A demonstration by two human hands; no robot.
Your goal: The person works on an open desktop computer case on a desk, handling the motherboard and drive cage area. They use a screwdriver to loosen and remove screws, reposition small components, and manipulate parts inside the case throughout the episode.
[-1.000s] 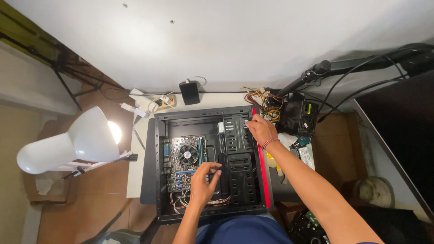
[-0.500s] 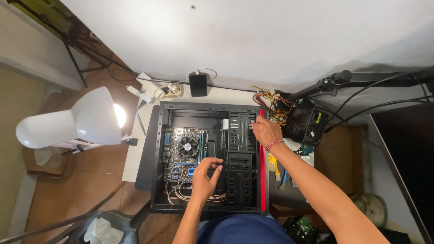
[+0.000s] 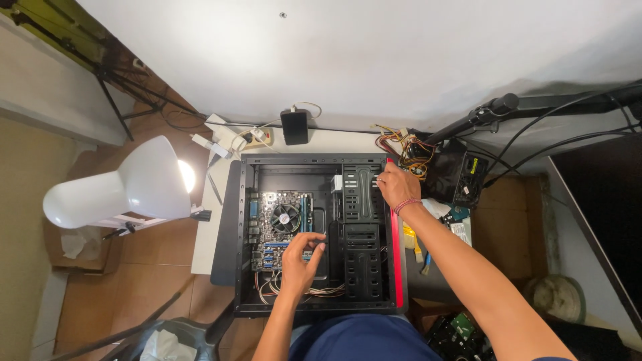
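the open pc case (image 3: 314, 234) lies on its side in the middle of the desk (image 3: 204, 247), reaching from the back edge to the front edge. the left hand (image 3: 301, 257) rests inside it on the motherboard (image 3: 281, 230), fingers curled down just below the round fan (image 3: 286, 218) — whether they pinch anything, i cannot tell. the right hand (image 3: 396, 186) is well apart from it, gripping the case's red edge (image 3: 394, 261) near the far right corner beside the drive cage (image 3: 361, 230). loose wires (image 3: 307, 289) bunch at the case's near end. a lit white lamp (image 3: 127, 187) stands off the desk's left edge; a power supply (image 3: 455, 177) with coloured cables sits at the back right corner.
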